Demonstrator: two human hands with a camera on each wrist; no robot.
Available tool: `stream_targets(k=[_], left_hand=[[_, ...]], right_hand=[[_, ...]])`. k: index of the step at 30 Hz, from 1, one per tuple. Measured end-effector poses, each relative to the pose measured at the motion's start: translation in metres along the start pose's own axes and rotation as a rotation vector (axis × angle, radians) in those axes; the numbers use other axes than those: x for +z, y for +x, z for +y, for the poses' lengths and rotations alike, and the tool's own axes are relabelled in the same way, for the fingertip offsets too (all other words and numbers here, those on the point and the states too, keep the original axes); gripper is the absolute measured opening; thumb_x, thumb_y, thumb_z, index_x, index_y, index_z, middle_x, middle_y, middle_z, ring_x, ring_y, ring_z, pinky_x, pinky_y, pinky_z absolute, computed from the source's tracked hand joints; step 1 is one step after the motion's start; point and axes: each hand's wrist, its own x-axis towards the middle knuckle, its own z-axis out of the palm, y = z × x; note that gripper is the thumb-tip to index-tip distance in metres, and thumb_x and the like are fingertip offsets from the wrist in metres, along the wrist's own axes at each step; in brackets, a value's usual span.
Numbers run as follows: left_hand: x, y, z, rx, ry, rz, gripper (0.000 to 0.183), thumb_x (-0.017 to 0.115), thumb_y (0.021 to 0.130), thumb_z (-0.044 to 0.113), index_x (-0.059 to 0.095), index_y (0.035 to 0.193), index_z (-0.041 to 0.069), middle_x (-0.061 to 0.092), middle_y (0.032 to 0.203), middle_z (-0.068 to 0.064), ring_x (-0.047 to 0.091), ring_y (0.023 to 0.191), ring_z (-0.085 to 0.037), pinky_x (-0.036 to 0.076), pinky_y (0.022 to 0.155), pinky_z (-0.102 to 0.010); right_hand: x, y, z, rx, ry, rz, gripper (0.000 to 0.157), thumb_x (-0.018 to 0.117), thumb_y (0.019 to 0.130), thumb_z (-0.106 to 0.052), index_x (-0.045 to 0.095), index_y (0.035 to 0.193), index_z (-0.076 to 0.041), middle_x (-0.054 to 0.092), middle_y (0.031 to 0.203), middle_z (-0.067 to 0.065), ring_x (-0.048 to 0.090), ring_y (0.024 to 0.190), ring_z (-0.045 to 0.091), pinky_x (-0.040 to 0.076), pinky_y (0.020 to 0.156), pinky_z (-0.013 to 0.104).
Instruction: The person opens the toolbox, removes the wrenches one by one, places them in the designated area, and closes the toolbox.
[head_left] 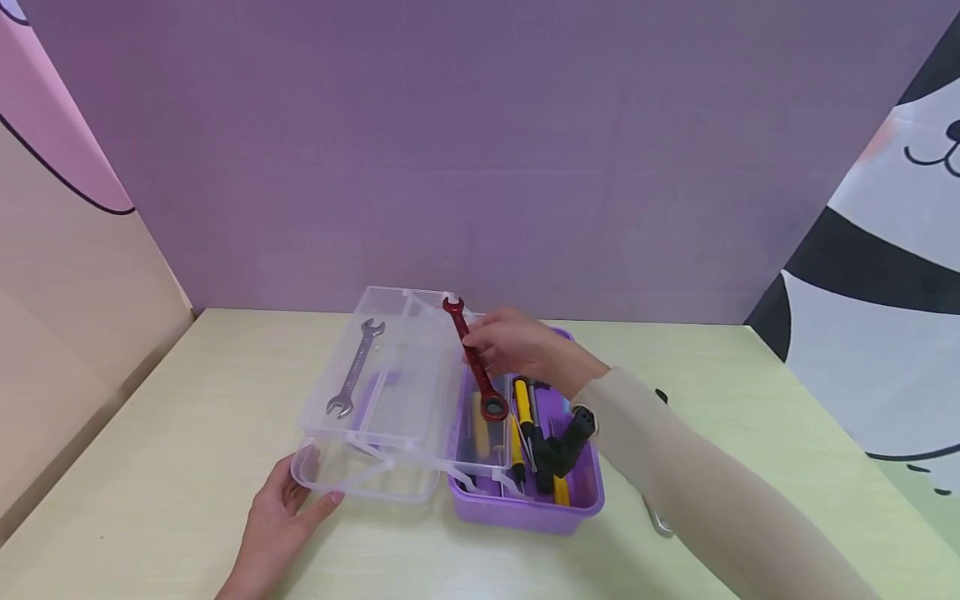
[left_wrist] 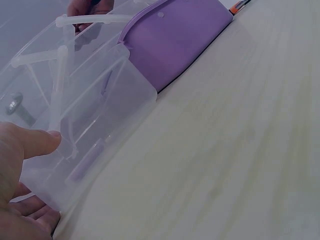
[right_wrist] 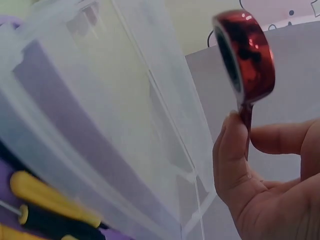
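A red ratcheting combination wrench (head_left: 468, 354) is pinched between the thumb and fingers of my right hand (head_left: 506, 342), above the clear tray. Its ring end (right_wrist: 247, 55) looms large in the right wrist view. My left hand (head_left: 277, 512) grips the near left corner of the clear plastic lid and tray (head_left: 412, 367), thumb on the near edge and fingers beneath. A silver open-end wrench (head_left: 352, 367) lies in the left part of that tray. Folded out to the left, the tray partly overlaps the purple toolbox (head_left: 528, 517).
Inside the toolbox are yellow-and-black screwdrivers (head_left: 522, 404) and other black-handled tools. A black wrist camera (head_left: 573, 437) hangs over the box. On the table (head_left: 150, 500), a silver tool (head_left: 658, 518) is partly hidden by the right sleeve. A purple backdrop (head_left: 480, 167) stands behind.
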Motion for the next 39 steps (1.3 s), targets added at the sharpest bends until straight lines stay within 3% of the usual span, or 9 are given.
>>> stream_targets(k=[8,15,29,35,39], left_hand=[[0.000,0.001,0.000,0.006,0.003,-0.003,0.073,0.070,0.086,0.010,0.027,0.142,-0.005,0.030,0.149,-0.029,0.033,0.137,-0.040,0.038,0.109,-0.036],[-0.001,0.002,0.000,0.006,-0.005,-0.003,0.073,0.070,0.085,0.009,0.027,0.142,-0.005,0.031,0.149,-0.029,0.033,0.137,-0.040,0.039,0.109,-0.037],[-0.004,0.003,-0.004,0.009,0.005,0.004,0.073,0.071,0.085,0.010,0.027,0.142,-0.005,0.031,0.148,-0.029,0.034,0.137,-0.040,0.039,0.108,-0.037],[-0.005,0.001,-0.003,0.022,0.003,0.002,0.072,0.071,0.085,0.010,0.028,0.141,-0.006,0.032,0.148,-0.030,0.034,0.136,-0.040,0.039,0.108,-0.037],[-0.004,0.001,-0.002,0.023,0.005,0.001,0.073,0.071,0.085,0.010,0.027,0.141,-0.007,0.031,0.148,-0.030,0.034,0.136,-0.041,0.040,0.108,-0.035]], right_hand=[[-0.016,-0.007,0.015,-0.014,-0.058,0.044,0.030,0.051,0.097,-0.013,0.054,0.121,0.005,0.063,0.101,0.018,0.061,0.089,0.028,0.058,0.073,0.028],[-0.031,-0.015,0.025,-0.011,-0.069,0.055,0.030,0.050,0.097,-0.013,0.051,0.121,0.006,0.062,0.100,0.017,0.062,0.095,0.031,0.058,0.078,0.031],[-0.063,-0.029,0.042,0.019,-0.105,0.083,0.037,0.049,0.098,-0.012,0.046,0.128,0.007,0.063,0.108,0.017,0.065,0.090,0.024,0.060,0.087,0.039],[-0.081,-0.035,0.052,0.022,-0.104,0.077,0.035,0.047,0.097,-0.012,0.045,0.126,0.009,0.063,0.093,0.007,0.063,0.084,0.021,0.060,0.078,0.032],[-0.090,-0.041,0.057,0.032,-0.122,0.076,0.040,0.047,0.098,-0.014,0.043,0.130,0.010,0.064,0.096,0.008,0.064,0.086,0.020,0.059,0.078,0.031]])
